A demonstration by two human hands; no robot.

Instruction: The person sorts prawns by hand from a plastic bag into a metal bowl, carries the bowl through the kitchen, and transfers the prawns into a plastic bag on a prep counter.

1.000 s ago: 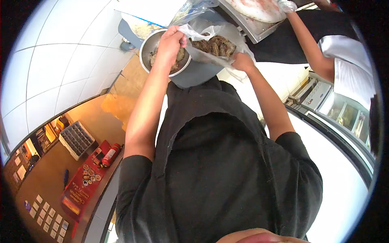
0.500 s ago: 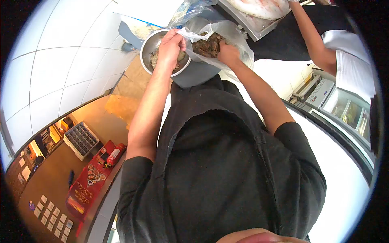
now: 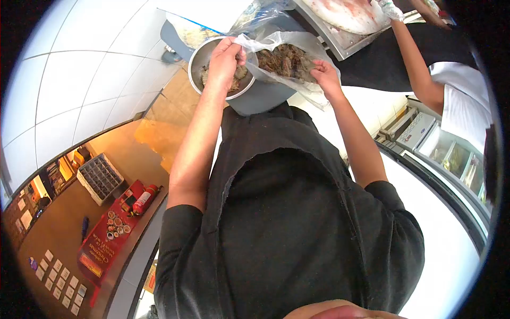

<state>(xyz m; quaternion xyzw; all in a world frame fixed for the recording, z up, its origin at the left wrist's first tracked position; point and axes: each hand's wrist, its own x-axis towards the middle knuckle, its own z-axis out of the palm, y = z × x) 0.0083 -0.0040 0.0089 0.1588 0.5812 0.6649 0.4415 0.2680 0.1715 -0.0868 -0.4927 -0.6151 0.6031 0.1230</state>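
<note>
the grey support looks crowded to us, with the bag and the bowl side by side over it; a hard pull leftward could, we think, shove the load toward its edge. the tray has a corner just beside the bag's right end, so a careless swing might snag the thin film and tear it. the bag's mouth seems to hang mostly on our left hand, and if wet film slipped there, the mouth could sag and spill. the bowl stands under that same hand, so a dropped wrist could tip it.

our left fingers are clenched on the bag's bunched left edge, above the bowl. our right hand is at the bag's opposite side, its fingers bent, tips close together; we cannot tell whether they pinch film, a shrimp or nothing. the shrimp, as we take them to be, lie heaped in the bag between our hands, left of the right fingertips; some more lie in the bowl. whether those tips touch the heap, we cannot tell.
</note>
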